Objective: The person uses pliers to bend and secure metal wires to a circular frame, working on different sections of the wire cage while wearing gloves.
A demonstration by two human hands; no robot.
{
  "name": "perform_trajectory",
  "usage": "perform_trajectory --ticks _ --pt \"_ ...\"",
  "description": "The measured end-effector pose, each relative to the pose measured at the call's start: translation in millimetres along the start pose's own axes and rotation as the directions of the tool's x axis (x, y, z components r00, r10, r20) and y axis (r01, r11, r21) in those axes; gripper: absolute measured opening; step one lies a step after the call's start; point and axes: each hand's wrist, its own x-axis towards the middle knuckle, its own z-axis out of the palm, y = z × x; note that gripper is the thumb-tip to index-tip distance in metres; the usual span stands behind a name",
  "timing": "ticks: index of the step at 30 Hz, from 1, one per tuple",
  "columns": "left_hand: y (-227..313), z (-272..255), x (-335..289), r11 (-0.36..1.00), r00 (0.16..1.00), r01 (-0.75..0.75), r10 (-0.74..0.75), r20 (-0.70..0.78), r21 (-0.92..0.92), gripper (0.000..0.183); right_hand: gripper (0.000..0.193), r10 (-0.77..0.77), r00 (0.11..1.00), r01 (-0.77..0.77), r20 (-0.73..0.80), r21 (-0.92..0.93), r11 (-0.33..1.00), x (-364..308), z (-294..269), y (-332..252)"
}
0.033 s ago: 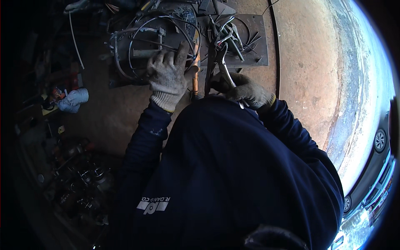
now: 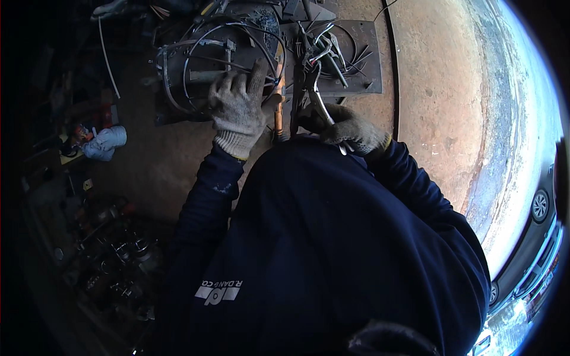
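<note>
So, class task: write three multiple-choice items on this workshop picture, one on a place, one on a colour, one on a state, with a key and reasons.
1. Where does the left hand rest?
A. on the round wire frame
B. on the parked car
C. on the blue-white bundle

2. What colour are the sleeves of the person at work?
A. red
B. dark blue
C. yellow

3. What state is the right hand in?
A. open and flat on the ground
B. hidden from view
C. closed around the handles of the metal pliers

Key:
1. A, as the gloved fingers lie spread over the wire rings.
2. B, as both arms show dark blue cloth down to the glove cuffs.
3. C, as the glove is curled on the shiny handles that run up to the metal plate.
</note>
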Motion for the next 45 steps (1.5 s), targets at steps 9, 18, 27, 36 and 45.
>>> perform_trajectory --ticks 9,18,27,36,45 --pt "3 5 -8 0.999 0.998 0.025 -0.023 -0.050 0.033 0.072 0.070 -0.065 0.997 0.065 0.035 -0.018 0.998 9 -9 7" --pt "10 -10 -7 0.998 0.996 0.067 -0.067 -0.060 0.001 0.067 0.071 -0.060 0.993 0.067 0.098 -0.061 0.996 11 -5 9" --pt "12 -10 -12 0.997 0.993 0.077 -0.079 -0.092 -0.018 0.060 0.072 -0.033 0.997 0.047 0.076 -0.190 0.981 13 -4 -1" --pt "25 -19 -21 0.830 0.999 -0.027 0.040 0.011 -0.558 0.031 0.084 -0.066 0.997 0.075 0.042 -0.294 0.953 11 -13 -9" --pt "32 -19 -10 0.796 0.992 -0.101 0.128 0.004 -0.597 0.049 0.066 0.021 0.997 0.024 0.080 -0.524 0.851 -7 14 -45"
